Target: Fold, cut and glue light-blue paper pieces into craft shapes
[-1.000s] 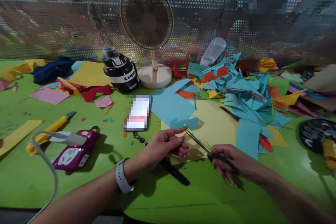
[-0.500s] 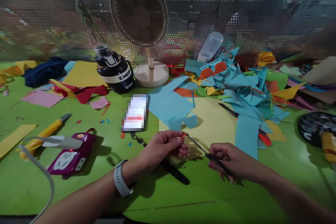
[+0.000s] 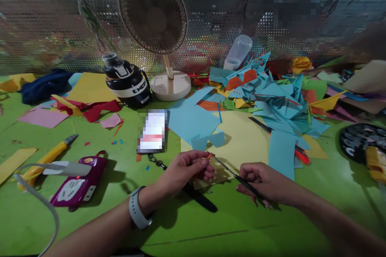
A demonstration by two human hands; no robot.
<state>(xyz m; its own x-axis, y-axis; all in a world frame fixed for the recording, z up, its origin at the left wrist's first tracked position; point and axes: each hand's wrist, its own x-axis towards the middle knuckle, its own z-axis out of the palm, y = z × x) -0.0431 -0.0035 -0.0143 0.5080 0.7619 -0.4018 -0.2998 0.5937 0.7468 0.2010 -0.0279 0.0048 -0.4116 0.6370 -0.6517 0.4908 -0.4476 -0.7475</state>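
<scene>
Between the thumb and forefinger of my left hand (image 3: 189, 166), a tiny piece of orange paper (image 3: 210, 155) is pinched. My right hand (image 3: 261, 180) is closed round the black handles of slim scissors (image 3: 245, 185), seen nearly edge-on. Their thin metal tips reach up and left to the orange paper; whether the blades are apart is too small to tell. Under my hands lies a pale yellow sheet (image 3: 247, 140), with a folded light blue paper piece (image 3: 208, 140) just beyond my fingers. A black strap (image 3: 202, 200) lies beneath my left hand.
A phone (image 3: 152, 130) lies left of the yellow sheet. Behind stand a fan (image 3: 170, 86) and a black bottle (image 3: 129, 84). Blue paper scraps (image 3: 277, 96) pile up at right, near a red-and-black cutter (image 3: 301, 154). A purple device (image 3: 80, 180) and a yellow-handled cutter (image 3: 48, 156) lie left.
The whole view has shifted slightly, so things appear a little further left. Both hands keep nearly the same pose, with the scissors still at the orange paper.
</scene>
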